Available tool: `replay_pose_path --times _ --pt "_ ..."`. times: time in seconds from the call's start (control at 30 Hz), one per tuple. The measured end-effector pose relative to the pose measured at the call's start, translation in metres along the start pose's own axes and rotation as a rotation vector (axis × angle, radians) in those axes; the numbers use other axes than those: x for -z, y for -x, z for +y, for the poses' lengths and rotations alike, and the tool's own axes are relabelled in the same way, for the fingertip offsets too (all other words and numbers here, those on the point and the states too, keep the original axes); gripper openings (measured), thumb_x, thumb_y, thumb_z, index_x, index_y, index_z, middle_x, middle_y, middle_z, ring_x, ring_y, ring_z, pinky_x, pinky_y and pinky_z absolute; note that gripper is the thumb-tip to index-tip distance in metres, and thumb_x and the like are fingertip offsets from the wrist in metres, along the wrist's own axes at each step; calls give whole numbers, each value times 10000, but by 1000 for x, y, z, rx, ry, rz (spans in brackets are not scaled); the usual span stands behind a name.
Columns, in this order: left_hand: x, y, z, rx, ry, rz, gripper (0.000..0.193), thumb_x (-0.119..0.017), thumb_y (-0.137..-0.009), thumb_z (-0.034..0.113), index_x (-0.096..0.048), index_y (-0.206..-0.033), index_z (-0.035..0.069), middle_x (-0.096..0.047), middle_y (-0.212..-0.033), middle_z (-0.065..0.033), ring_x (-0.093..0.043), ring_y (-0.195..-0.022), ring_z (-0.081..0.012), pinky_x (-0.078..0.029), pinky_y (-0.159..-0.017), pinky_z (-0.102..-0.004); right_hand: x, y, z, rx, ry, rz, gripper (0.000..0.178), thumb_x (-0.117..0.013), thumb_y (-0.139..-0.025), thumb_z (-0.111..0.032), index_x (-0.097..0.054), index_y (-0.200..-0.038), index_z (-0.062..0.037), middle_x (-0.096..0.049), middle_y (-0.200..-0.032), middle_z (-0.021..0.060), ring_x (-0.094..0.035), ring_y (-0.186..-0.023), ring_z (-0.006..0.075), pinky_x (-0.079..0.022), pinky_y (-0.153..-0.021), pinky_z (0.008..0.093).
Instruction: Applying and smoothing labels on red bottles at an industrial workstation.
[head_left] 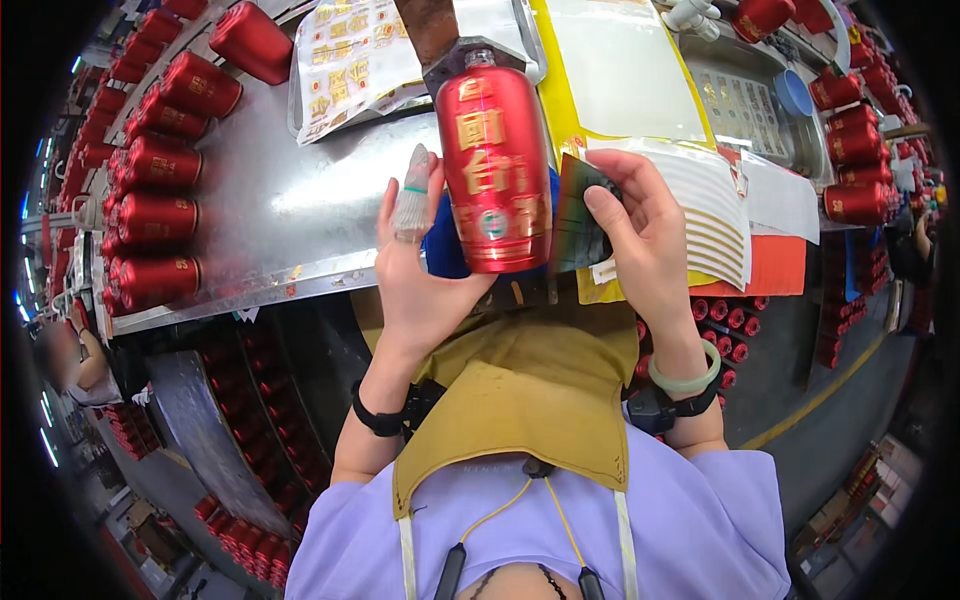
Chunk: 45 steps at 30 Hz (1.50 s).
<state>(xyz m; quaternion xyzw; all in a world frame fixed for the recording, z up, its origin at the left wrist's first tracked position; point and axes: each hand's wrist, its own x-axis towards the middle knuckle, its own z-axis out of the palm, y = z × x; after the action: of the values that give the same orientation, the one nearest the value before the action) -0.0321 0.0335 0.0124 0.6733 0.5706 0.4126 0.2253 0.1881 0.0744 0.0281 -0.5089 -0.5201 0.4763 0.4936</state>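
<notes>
A red bottle (495, 170) with gold lettering lies in front of me, its neck pointing away into a metal bracket (470, 62). Beneath it shows a blue support (440, 245). My left hand (425, 275) is at the bottle's left side, fingers stretched and apart, its thumb by the bottle's base; whether it presses on the bottle I cannot tell. A whitish covering with a green band (412, 195) wraps one finger. Between thumb and fingers, my right hand (645, 215) pinches a thin dark green flat scraper (580, 215) close to the bottle's right side.
Several red bottles (160, 222) line the metal table (290, 190) on the left. A sheet of gold decals (345, 60) lies at the back. At right are stacked white strip sheets (705, 215), a yellow board (560, 90) and a metal tray (740, 95) with a blue cup (793, 93).
</notes>
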Motion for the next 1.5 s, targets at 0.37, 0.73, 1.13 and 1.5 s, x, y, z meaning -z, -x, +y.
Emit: replay_pose_path --times 0.37,0.73,1.13,1.5 --pt "-9 2 20 99 346 -26 1036 -883 -788 125 -256 -1592 -52 -547 -1448 -242 -626 -1258 -297 -512 -1033 -389 9 2 5 22 -41 -76 233 -592 -1027 -22 -634 -1250 31 -681 -1175 65 -607 -1116 115 -461 -997 257" --pt "-14 -8 28 326 825 0 695 -535 -1065 71 -146 -1633 -19 -312 -1638 -168 -376 -1477 -235 -313 -1206 -376 -14 13 6 -24 -2 -109 201 -675 -949 -20 -714 -1146 -36 -593 -928 -24 -411 -687 39 -349 -603 224" --pt "-4 11 5 -226 44 145 775 -729 -890 538 -580 -1437 10 -354 -1609 -284 -480 -1356 -419 -427 -1114 -451 -36 -16 -37 337 207 -63 224 -710 -908 -45 -728 -1131 -46 -676 -951 107 -631 -743 183 -508 -676 319" --pt "-19 23 -13 -191 -13 249 744 -892 -672 28 -643 -1373 18 -595 -1433 -208 -639 -1216 -366 -548 -983 -428 -14 -12 -35 945 681 -298 322 -689 -799 0 -731 -1114 -54 -713 -1022 60 -653 -890 228 -550 -782 336"
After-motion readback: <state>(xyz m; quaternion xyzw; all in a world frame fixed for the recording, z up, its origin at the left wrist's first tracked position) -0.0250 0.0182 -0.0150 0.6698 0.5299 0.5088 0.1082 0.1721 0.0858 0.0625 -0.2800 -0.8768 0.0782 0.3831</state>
